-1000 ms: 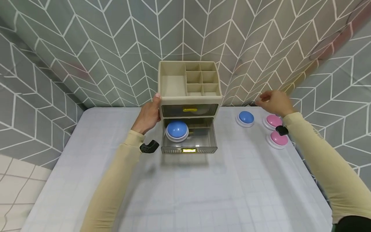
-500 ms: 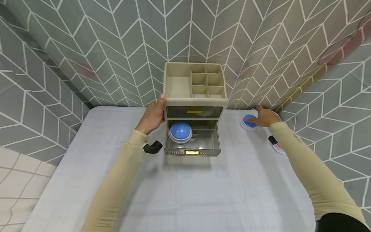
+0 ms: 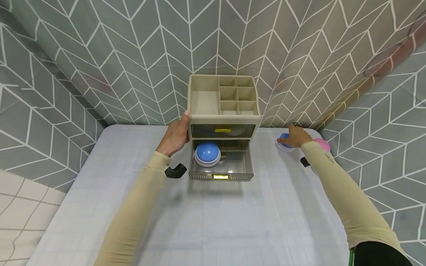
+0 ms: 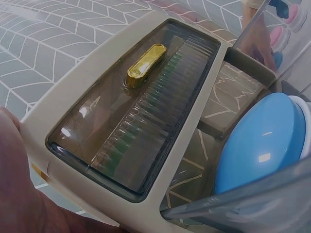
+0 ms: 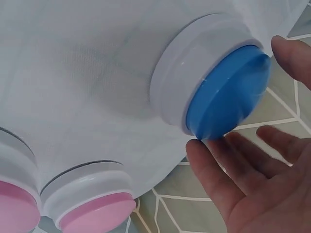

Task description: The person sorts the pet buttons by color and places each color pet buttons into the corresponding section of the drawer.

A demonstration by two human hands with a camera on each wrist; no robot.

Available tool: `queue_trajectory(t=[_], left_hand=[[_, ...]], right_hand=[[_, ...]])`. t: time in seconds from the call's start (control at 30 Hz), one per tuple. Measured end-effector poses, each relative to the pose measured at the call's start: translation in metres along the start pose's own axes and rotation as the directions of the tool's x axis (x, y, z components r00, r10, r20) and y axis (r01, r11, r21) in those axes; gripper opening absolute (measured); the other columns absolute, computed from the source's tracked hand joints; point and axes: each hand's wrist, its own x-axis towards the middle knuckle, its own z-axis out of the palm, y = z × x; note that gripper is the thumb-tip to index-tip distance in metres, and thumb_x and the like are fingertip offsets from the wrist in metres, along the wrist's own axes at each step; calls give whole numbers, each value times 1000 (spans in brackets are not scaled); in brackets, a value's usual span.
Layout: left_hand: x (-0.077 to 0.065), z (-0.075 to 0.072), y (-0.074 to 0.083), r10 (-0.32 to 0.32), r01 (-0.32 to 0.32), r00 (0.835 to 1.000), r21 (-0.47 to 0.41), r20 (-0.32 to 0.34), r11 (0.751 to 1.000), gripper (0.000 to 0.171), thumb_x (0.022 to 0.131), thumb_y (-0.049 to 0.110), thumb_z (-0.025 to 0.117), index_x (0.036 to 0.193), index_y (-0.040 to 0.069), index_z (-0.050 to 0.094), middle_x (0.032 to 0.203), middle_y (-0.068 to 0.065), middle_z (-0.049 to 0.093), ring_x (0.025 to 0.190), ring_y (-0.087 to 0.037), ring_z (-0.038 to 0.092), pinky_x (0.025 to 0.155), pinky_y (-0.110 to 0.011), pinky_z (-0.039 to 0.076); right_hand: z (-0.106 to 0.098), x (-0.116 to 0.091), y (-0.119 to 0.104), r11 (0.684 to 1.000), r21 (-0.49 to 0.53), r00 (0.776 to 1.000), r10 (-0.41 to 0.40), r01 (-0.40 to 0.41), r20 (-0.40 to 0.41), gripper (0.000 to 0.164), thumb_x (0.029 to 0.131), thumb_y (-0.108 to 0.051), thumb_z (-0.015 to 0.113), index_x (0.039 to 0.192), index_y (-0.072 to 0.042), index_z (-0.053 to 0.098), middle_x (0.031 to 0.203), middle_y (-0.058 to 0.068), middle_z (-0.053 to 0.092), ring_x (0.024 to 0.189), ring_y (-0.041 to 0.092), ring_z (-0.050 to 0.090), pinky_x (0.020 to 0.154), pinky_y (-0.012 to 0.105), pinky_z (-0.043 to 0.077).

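Observation:
My left hand point(image 3: 174, 136) grips the left side of a cream desktop drawer organizer point(image 3: 225, 119), thumb by its upper front corner, other fingers hidden. The organizer's clear lower drawer point(image 3: 221, 176) is pulled out, and a blue push button point(image 3: 208, 152) with a white base sits inside. On the right, my right hand point(image 3: 296, 137) is around another blue push button point(image 5: 228, 97) on the table. In the right wrist view the thumb is at one edge of its dome and the fingertips are at the opposite edge.
Two pink push buttons, one point(image 5: 99, 213) beside the other point(image 5: 14, 206), stand near the right hand, partly covered by the sleeve in the head view. The upper drawer point(image 4: 136, 111) is closed. A patterned wall covering point(image 3: 153, 55) rises behind the white-covered table point(image 3: 213, 221).
The right hand has come down and left onto the blue push button at the right. The left hand stays at the organizer, and the head view has shifted slightly.

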Motion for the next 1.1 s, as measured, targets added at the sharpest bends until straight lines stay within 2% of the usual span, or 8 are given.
queue_trajectory(t=[0.13,0.27,0.53,0.73,0.97,1.1], left_hand=[[0,0,0,-7,7,1000,-5,-1,1000,85,107,68,14,84,3,65,67,-6,53,60,-19,49,56,-31,35],[0,1,1,-12,12,1000,-10,4,1000,84,107,67,15,79,4,63,64,-4,52,58,-19,48,56,-31,34],[-1,0,1,-20,20,1000,-19,6,1000,86,107,70,14,88,3,65,69,-9,54,61,-19,49,57,-31,34],[-1,1,-1,-19,20,1000,-17,20,1000,85,106,70,14,77,5,60,65,-7,52,58,-18,47,55,-31,33],[-2,0,0,-6,6,1000,-33,22,999,84,106,69,14,72,5,56,58,0,46,53,-17,43,53,-30,29],[-1,0,1,-9,10,1000,-32,21,999,83,107,68,14,76,5,58,61,-2,48,55,-18,44,54,-30,30]], right_hand=[[3,3,0,1000,-15,1000,-27,27,5,80,96,-38,73,150,11,40,143,44,51,129,59,55,107,70,45],[4,4,1,999,-38,1000,-24,24,18,73,94,-37,76,143,11,51,138,40,57,124,58,60,105,69,48],[4,5,-3,999,-50,1000,-16,18,23,77,87,-35,84,139,13,54,133,39,60,121,57,62,104,67,51],[6,-3,-4,997,-63,999,-39,39,14,75,84,-39,87,133,12,60,129,37,64,116,53,65,101,63,54],[3,-16,-20,996,-18,994,-92,93,58,74,84,-43,88,132,7,65,130,33,65,121,48,62,101,59,55],[-6,-23,-34,990,5,987,-142,143,78,73,83,-46,88,131,5,67,125,30,68,114,44,67,90,53,61]])
